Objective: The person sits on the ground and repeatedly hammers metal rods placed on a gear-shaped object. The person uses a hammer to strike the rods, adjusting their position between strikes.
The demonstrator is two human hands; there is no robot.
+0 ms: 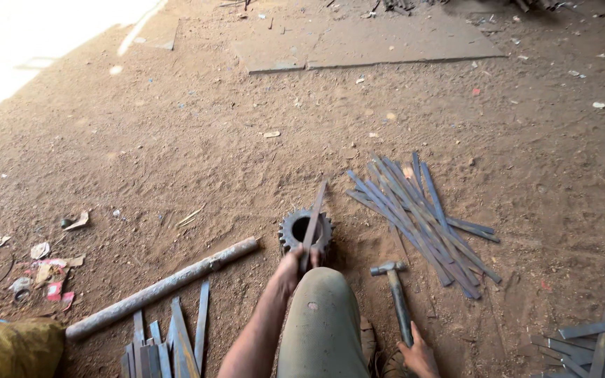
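left hand clenched on flat metal strip, long axis leaning up-away across toothed gear on dirt floor | right hand grasps hammer handle (head resting on ground, right of gear) | loose strips farther right

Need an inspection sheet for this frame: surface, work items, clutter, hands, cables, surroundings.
Surface: bare reddish dirt floor, dusty.
Work items: flat rusty metal strip held slanted over the toothed dark steel gear ring lying on the floor; steel hammer with a grey handle lying on the floor.
Clutter: fanned pile of flat bluish metal strips; more strips at lower left and lower right; long grey round bar; paper and red scraps.
Hands: left hand grips the strip; right hand on the hammer handle.
Cables: nothing seen.
Surroundings: flat brown board on the floor, yellowish sack, bright daylight at upper left.
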